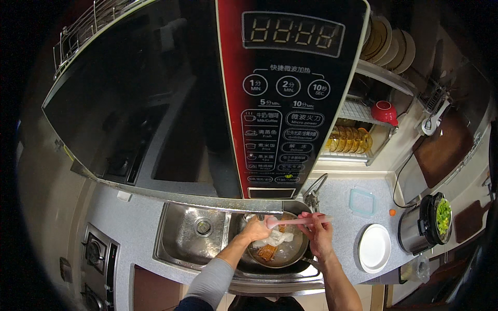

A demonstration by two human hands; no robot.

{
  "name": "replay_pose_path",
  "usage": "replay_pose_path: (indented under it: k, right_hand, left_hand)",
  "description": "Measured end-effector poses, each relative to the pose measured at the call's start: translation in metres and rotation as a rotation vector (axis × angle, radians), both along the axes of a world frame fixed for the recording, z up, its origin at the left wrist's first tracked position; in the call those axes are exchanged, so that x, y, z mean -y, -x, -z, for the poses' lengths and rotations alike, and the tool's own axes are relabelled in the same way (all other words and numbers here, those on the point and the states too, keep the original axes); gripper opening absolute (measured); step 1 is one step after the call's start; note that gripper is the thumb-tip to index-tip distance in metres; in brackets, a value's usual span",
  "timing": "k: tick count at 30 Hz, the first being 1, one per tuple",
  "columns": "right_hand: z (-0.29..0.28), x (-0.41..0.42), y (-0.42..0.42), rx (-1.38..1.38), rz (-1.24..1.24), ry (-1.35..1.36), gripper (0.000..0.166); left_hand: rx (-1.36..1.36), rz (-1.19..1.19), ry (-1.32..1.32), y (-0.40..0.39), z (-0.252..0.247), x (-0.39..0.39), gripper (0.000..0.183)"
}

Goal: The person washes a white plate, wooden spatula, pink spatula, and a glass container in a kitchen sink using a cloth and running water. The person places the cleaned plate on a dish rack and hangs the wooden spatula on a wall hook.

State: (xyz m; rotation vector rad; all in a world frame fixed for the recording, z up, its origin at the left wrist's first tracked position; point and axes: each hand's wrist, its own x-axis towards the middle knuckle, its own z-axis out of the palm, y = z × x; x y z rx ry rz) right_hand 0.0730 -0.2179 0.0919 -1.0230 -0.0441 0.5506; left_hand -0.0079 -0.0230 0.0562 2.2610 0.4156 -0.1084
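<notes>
My right hand (pixel 318 231) grips the handle of a pink utensil (pixel 293 221), which lies level across the sink. Its rounded end meets my left hand (pixel 257 228), whose fingers are closed around that end. Below both hands, a round metal pan (pixel 288 262) with cloudy water sits in the right sink basin. In the pan are a whitish crumpled cloth (pixel 277 238) just under my left hand and an orange-brown piece (pixel 267 252) that I cannot identify. The microwave's lower edge hides the back of the pan.
A microwave oven (pixel 290 116) juts out above the sink. The faucet (pixel 312 196) stands behind the right basin. To the right are a white plate (pixel 374 248), a glass container (pixel 362 202) and a pot (pixel 418 225) with greens. A gas stove (pixel 95 252) is at the left.
</notes>
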Motion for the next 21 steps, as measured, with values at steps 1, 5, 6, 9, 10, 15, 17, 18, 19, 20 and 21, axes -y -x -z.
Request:
replay_pose_path:
  k: [1, 5, 6, 9, 10, 15, 17, 18, 19, 20, 21]
  right_hand:
    - [-0.003, 0.005, 0.000, 0.030, -0.024, 0.057, 0.016]
    - [-0.003, 0.005, 0.012, 0.066, 0.058, 0.016, 0.016]
    - [-0.003, 0.004, 0.017, 0.076, 0.068, 0.022, 0.016]
    - [0.012, 0.006, 0.021, 0.087, 0.118, 0.071, 0.015]
    - [0.012, 0.002, 0.027, 0.080, 0.111, 0.078, 0.016]
    - [0.013, 0.008, 0.037, 0.006, 0.163, 0.083, 0.013]
    - [0.026, 0.013, 0.036, 0.027, 0.190, 0.083, 0.013]
    - [0.028, 0.010, 0.038, 0.036, 0.196, 0.094, 0.013]
    - [0.031, 0.009, 0.039, 0.046, 0.210, 0.108, 0.013]
    - [0.036, 0.014, 0.036, 0.100, 0.197, 0.172, 0.014]
    - [0.037, 0.013, 0.037, 0.198, 0.205, 0.210, 0.014]
  left_hand:
    - [0.067, 0.053, 0.017, 0.002, 0.005, -0.004, 0.025]
    - [0.049, 0.129, 0.071, 0.037, 0.026, -0.052, 0.039]
    - [0.009, 0.073, -0.001, 0.049, 0.043, -0.069, 0.040]
    - [-0.143, -0.234, -0.069, 0.043, 0.049, -0.091, 0.027]
    - [-0.098, -0.299, -0.098, 0.041, 0.069, -0.109, 0.027]
    - [-0.010, -0.343, -0.149, 0.022, 0.055, -0.100, 0.026]
    - [0.115, -0.421, -0.205, 0.031, 0.046, -0.071, 0.019]
    - [0.212, -0.429, -0.168, 0.041, 0.056, -0.058, 0.018]
    - [0.356, -0.357, -0.219, 0.045, 0.061, -0.039, 0.017]
    - [0.250, -0.275, -0.128, 0.043, 0.042, -0.011, 0.018]
    - [0.066, -0.153, -0.081, 0.043, 0.030, 0.009, 0.022]
